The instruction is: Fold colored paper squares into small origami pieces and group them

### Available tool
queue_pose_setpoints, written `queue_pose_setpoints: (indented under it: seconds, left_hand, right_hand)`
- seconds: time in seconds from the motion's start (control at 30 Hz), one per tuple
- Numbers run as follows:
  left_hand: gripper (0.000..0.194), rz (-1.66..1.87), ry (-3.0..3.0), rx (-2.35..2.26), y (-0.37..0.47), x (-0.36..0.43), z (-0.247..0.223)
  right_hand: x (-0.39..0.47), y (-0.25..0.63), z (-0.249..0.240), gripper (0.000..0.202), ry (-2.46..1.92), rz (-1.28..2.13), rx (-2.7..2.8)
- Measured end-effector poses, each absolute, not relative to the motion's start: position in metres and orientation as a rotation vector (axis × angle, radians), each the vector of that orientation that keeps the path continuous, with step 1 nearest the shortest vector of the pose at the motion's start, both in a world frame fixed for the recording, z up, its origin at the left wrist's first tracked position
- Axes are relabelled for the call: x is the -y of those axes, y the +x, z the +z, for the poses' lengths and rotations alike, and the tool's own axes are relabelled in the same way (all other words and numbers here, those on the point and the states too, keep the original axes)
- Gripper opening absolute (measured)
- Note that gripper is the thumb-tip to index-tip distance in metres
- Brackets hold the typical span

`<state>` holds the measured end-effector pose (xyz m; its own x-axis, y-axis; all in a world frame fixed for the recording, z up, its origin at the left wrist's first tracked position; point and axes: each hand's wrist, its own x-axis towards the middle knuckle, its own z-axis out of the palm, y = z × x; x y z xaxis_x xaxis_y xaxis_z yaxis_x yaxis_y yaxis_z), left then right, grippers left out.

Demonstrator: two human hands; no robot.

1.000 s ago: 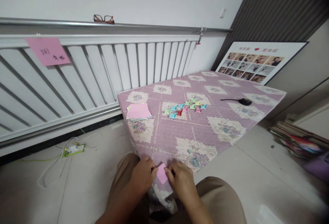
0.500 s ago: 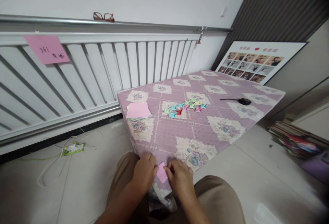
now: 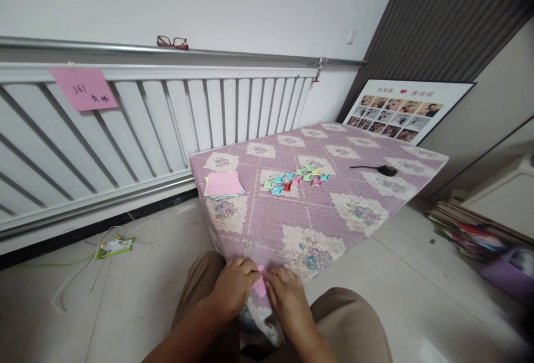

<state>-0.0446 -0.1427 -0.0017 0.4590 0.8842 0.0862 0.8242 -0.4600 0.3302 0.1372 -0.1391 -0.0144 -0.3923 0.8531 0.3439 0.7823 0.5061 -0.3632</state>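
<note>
Between my two hands, at the near corner of the table, lies a small folded piece of pink paper (image 3: 260, 286). My left hand (image 3: 237, 285) pinches its left edge, fingers curled. On the other side my right hand (image 3: 287, 292) presses the paper's right edge with thumb and bent fingers. The fingers hide part of the paper's outline. Farther up the table is a group of small folded paper figures (image 3: 296, 179) in green, blue, red, pink and yellow. A stack of coloured paper sheets (image 3: 223, 183), pink on top, sits at the table's left side.
A purple flowered cloth (image 3: 275, 229) covers the table. A black ladle-like spoon (image 3: 387, 170) lies at its right. Beyond stand a white radiator (image 3: 217, 110) and a photo board (image 3: 392, 110). Glasses (image 3: 172, 43) rest on the pipe. A power strip (image 3: 115, 247) with cables is on the floor.
The pink paper shows narrower now, its right side folded over or covered as my right hand came closer to my left. The whole view has tilted slightly upward.
</note>
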Motion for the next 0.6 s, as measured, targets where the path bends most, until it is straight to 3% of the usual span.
queue_pose_setpoints:
  seconds: [0.37, 0.6]
  left_hand:
    - [0.021, 0.411, 2.401, -1.332, -0.055, 0.164, 0.011]
    - [0.019, 0.468, 2.471, -1.355, -0.050, 0.193, -0.011]
  right_hand:
    - [0.159, 0.152, 0.002, 0.059, -1.220, 0.448, 2.431]
    - [0.176, 0.154, -0.023, 0.050, -1.180, 0.253, 2.389]
